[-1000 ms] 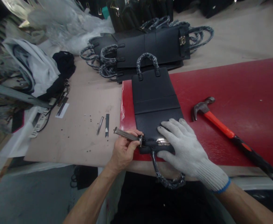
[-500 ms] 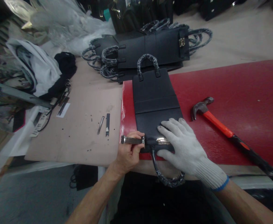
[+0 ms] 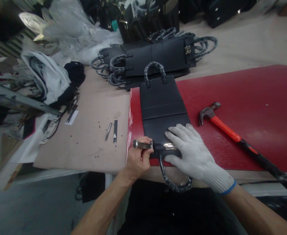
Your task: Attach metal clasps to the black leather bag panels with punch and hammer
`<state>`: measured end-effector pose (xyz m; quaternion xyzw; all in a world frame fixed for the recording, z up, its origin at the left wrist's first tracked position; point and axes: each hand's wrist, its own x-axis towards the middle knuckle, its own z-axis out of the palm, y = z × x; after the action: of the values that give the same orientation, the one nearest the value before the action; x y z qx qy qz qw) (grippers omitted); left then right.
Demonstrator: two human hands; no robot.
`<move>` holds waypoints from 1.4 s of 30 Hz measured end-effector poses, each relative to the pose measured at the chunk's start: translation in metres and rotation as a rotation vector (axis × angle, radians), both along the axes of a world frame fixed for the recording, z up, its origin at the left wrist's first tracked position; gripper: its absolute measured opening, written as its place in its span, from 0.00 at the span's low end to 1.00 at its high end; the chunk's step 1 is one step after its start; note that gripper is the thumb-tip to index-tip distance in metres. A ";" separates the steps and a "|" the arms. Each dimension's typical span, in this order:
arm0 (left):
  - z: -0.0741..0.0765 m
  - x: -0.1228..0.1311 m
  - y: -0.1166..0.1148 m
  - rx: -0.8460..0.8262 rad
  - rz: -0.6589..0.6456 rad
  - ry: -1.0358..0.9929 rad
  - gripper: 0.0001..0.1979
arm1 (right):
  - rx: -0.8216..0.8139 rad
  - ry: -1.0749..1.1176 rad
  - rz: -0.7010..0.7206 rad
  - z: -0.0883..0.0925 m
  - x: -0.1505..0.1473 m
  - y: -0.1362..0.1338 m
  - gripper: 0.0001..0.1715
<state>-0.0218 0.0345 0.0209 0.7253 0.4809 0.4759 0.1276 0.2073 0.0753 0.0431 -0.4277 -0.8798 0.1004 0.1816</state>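
Note:
A black handbag panel (image 3: 161, 96) lies flat with plastic-wrapped handles at its far and near ends. My left hand (image 3: 138, 160), bare, pinches a metal punch (image 3: 143, 145) at the left of the bag's near edge. The punch's tip meets a narrow black strap, as far as I can see. A shiny gold-toned clasp (image 3: 169, 146) sits on that strap, just right of the punch. My right hand (image 3: 194, 153), in a white knit glove, rests spread and flat on the bag beside the clasp, holding nothing.
A claw hammer (image 3: 225, 128) with an orange and black handle lies on the red board (image 3: 256, 98) at right. Two small metal tools (image 3: 115, 131) lie on the table at left. More black bags (image 3: 155, 52) are stacked behind; plastic wrap (image 3: 72, 29) heaps at far left.
The whole view has shifted slightly. The punch's outer end has tilted a little and looks shorter. My right hand stays flat on the handbag panel.

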 end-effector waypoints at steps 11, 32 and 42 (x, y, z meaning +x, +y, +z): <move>0.004 0.003 0.003 0.026 -0.011 0.061 0.08 | 0.056 0.110 0.022 -0.002 0.003 -0.004 0.30; 0.002 0.009 0.002 -0.177 -0.053 -0.092 0.08 | -0.199 -0.520 -0.730 0.024 0.118 -0.010 0.30; -0.001 0.010 0.001 -0.116 -0.053 -0.062 0.08 | -0.637 0.874 -0.544 0.136 0.061 -0.052 0.27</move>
<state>-0.0120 0.0355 0.0199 0.7140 0.4842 0.4659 0.1966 0.2683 0.0233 0.1790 -0.5896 -0.5096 0.4752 0.4085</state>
